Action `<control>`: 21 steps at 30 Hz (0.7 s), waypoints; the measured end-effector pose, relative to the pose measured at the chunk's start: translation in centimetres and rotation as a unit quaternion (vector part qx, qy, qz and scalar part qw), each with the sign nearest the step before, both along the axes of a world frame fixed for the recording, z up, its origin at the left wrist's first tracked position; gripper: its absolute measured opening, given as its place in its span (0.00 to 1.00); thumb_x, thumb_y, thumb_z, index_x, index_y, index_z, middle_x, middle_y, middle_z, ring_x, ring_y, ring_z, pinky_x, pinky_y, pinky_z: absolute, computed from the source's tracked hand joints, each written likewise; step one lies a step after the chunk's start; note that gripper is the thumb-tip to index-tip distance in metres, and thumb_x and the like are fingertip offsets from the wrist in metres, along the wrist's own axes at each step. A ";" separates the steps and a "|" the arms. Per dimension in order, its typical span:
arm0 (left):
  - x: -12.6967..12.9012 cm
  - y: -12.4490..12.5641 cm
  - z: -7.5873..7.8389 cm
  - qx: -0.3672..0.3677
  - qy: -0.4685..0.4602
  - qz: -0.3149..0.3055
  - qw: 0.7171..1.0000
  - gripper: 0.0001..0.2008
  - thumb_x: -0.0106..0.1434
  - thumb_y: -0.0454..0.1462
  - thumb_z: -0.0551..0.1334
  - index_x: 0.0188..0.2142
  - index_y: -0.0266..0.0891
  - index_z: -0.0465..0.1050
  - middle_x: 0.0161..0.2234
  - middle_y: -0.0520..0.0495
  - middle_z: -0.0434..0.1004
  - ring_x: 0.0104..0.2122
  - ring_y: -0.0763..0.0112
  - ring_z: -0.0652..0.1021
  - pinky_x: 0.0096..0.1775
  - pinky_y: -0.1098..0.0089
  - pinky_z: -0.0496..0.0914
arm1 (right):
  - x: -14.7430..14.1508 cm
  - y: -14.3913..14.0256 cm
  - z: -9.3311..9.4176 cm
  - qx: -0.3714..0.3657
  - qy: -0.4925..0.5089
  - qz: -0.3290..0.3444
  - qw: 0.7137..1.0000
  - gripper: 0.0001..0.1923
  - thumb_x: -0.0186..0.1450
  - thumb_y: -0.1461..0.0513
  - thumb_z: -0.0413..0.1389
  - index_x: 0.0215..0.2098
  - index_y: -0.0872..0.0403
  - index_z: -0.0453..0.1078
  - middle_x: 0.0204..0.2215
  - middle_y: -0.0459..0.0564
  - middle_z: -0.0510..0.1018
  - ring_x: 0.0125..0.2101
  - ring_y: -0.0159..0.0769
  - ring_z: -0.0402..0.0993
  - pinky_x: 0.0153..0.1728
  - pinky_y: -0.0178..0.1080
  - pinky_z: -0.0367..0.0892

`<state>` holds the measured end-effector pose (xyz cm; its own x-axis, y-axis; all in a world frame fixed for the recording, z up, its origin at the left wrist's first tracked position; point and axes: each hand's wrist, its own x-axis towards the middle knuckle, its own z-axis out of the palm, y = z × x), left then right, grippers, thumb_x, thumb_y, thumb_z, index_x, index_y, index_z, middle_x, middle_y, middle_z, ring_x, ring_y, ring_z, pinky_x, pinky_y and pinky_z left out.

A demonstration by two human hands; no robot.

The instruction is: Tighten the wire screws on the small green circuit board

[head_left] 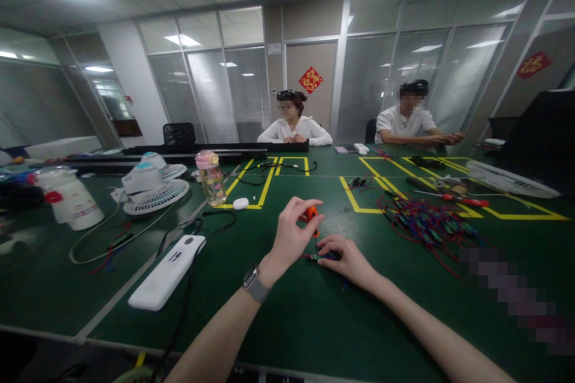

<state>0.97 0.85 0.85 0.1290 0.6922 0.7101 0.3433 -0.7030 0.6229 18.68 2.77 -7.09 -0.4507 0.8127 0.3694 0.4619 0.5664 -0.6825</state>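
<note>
My left hand [296,224] pinches the orange handle of a small screwdriver [312,213] between thumb and fingers. Its shaft points down at a small green circuit board [314,257] low over the green table. My right hand [345,258] closes its fingertips on the right end of that board and covers part of it. A red wire leaves the board on the left, and a bit of blue wire shows below my right hand. Whether the screwdriver's tip touches the board is too small to tell.
To the right lies a tangled heap of boards with red and blue wires [426,218], near a red-handled screwdriver [467,200]. Leftward are a white power bank-like case [167,275], a pink-lidded bottle [211,179], white fans [155,191] and a white jug [69,200]. Two people sit opposite.
</note>
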 end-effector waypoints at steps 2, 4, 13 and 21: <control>0.0 0.0 -0.1 0.010 -0.010 0.031 0.999 0.12 0.61 0.36 0.64 0.45 0.42 0.75 0.35 0.49 0.68 0.35 0.71 0.73 0.36 0.71 0.74 | -0.1 -0.1 0.1 -0.001 0.002 -0.002 1.000 0.02 0.55 0.63 0.64 0.29 0.52 0.79 0.39 0.52 0.80 0.42 0.44 0.75 0.47 0.46 0.68; 0.1 0.0 -0.2 0.005 -0.001 0.010 1.000 0.15 0.64 0.36 0.61 0.51 0.44 0.70 0.40 0.48 0.69 0.39 0.70 0.74 0.40 0.70 0.74 | -0.1 -0.1 0.1 -0.013 0.006 -0.007 1.000 0.02 0.55 0.63 0.64 0.29 0.52 0.79 0.39 0.52 0.80 0.41 0.43 0.75 0.47 0.46 0.68; 0.7 -0.4 -0.5 0.011 0.023 0.039 0.999 0.12 0.62 0.38 0.63 0.46 0.43 0.73 0.36 0.50 0.67 0.33 0.72 0.73 0.34 0.73 0.74 | -0.2 -0.1 0.3 -0.027 0.018 -0.001 0.999 0.03 0.54 0.62 0.65 0.29 0.52 0.79 0.40 0.52 0.81 0.43 0.43 0.75 0.47 0.44 0.68; 0.7 -0.3 -0.8 0.011 0.050 0.017 0.999 0.17 0.66 0.35 0.58 0.54 0.45 0.66 0.38 0.49 0.68 0.31 0.75 0.73 0.32 0.75 0.73 | -0.2 -0.4 0.7 -0.035 0.017 -0.006 0.999 0.04 0.54 0.63 0.65 0.30 0.53 0.79 0.40 0.53 0.81 0.42 0.43 0.76 0.47 0.45 0.69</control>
<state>1.64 0.52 0.01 0.1772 0.6811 0.7105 0.4271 -0.7036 0.5679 18.50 2.35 -6.42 -0.4289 0.8424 0.3261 0.4447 0.5112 -0.7355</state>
